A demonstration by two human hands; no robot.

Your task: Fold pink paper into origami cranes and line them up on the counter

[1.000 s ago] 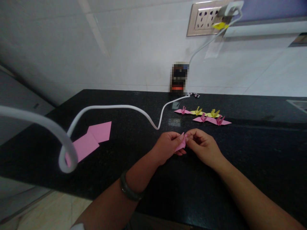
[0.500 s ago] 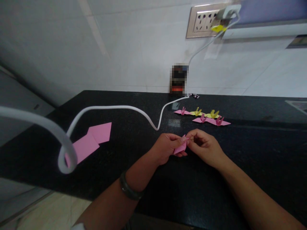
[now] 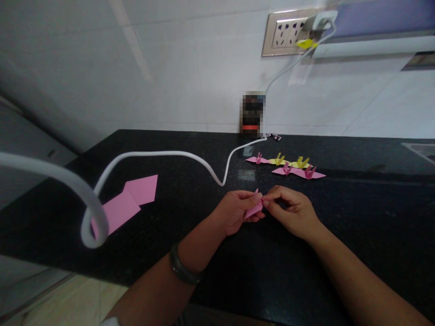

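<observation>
A small folded piece of pink origami paper (image 3: 254,210) is held over the dark counter. My left hand (image 3: 238,210) pinches it, thumb on top and fingers beneath. The thumb and forefinger of my right hand (image 3: 290,209) close on a tip at its right side. One pink point sticks up above my left thumb. Beyond my hands stand several folded paper cranes: a pink crane (image 3: 258,159), a yellow crane (image 3: 279,160) and others, with wings spread, in two rows.
Pink paper sheets (image 3: 120,213) lie overlapping on the counter (image 3: 190,181) at left. A thick white cable (image 3: 159,153) loops across, partly over the sheets. A blurred-out phone-like object (image 3: 252,113) leans on the wall below the socket (image 3: 287,34).
My right fingertips have shifted slightly on the folded paper, and a pink point now shows more clearly above my left thumb. The view has moved a little.
</observation>
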